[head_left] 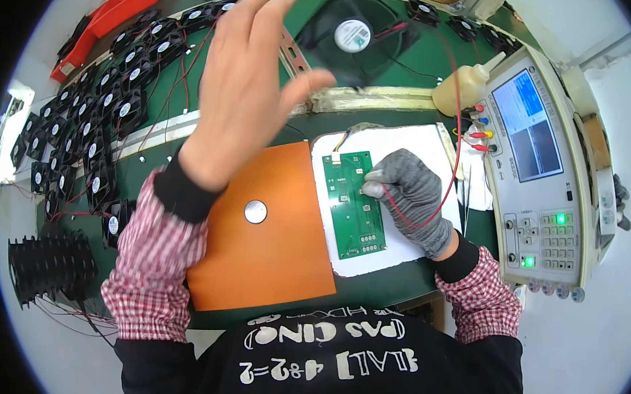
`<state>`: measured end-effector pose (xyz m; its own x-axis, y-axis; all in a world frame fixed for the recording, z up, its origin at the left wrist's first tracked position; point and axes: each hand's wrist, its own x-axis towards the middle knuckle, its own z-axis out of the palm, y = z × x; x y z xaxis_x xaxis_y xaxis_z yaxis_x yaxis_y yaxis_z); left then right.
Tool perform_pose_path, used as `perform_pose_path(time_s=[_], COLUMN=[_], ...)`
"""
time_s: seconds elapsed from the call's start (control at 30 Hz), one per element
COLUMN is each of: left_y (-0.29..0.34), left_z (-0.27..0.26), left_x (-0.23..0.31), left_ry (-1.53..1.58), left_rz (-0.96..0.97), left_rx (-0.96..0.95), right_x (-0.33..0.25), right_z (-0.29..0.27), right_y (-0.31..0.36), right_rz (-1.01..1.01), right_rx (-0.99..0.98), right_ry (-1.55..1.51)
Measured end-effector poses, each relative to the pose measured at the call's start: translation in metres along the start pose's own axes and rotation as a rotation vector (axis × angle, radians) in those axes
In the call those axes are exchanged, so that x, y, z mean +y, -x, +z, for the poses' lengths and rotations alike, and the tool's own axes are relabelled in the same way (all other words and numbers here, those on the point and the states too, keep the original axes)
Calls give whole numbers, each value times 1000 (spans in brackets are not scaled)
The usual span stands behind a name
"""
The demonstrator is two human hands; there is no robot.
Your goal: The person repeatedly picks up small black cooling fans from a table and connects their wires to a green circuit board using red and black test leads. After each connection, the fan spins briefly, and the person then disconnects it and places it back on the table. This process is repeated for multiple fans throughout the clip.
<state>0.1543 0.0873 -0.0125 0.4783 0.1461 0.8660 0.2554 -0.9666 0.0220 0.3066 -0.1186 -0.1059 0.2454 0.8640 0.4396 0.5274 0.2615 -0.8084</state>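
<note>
My left hand [246,93] is bare and raised over the back of an orange mat [269,230], its fingers stretched and thumb apart, holding nothing. In a grey knitted glove, my right hand [414,200] pinches at the right edge of a green circuit board [357,225]. A thin red wire [457,145] curves over the glove to these fingertips; its tip is hidden there. The board lies on a white pad [398,265], with a cable plugged in at its far end. Beyond my left hand, a black fan [352,35] with a white round label looks blurred.
Rows of black fans [128,107] with wires fill the left side. A stack of fans [51,266] stands near left, and a red bin [116,18] far left. At right are a tester [538,154] with a screen and clip leads, and a yellowish squeeze bottle [462,89]. A silver disc [255,212] lies on the mat.
</note>
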Motion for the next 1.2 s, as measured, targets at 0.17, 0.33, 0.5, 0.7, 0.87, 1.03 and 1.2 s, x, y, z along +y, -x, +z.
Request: perform_pose_path(time_s=[0.17,0.33,0.5,0.7,0.87,1.03,1.2], left_y=[61,39,86,85,110,110,92], left_z=[39,-26,-102,-151,-129,-112,-96], left_x=[-101,-26,55,-25,14,58,56], left_ry=[-430,91,431,-456,-206,162,270], left_rz=[-287,25,558,81,-158,-190,-311], left_rx=[-546,-587,-433,-295,-297,-741,-679], right_x=[-12,-27,-67,-33,-18,-8,-8], right_z=[1,-8,2,-19,-15,-4,1], right_y=[-11,-6,-6,-8,-16,-10,-11], right_rz=[53,-155,-349,-164,149,250,124], right_rx=[21,76,-398,-159,-214,-155,-222], right_ry=[-37,157,199,481,124,-35,82])
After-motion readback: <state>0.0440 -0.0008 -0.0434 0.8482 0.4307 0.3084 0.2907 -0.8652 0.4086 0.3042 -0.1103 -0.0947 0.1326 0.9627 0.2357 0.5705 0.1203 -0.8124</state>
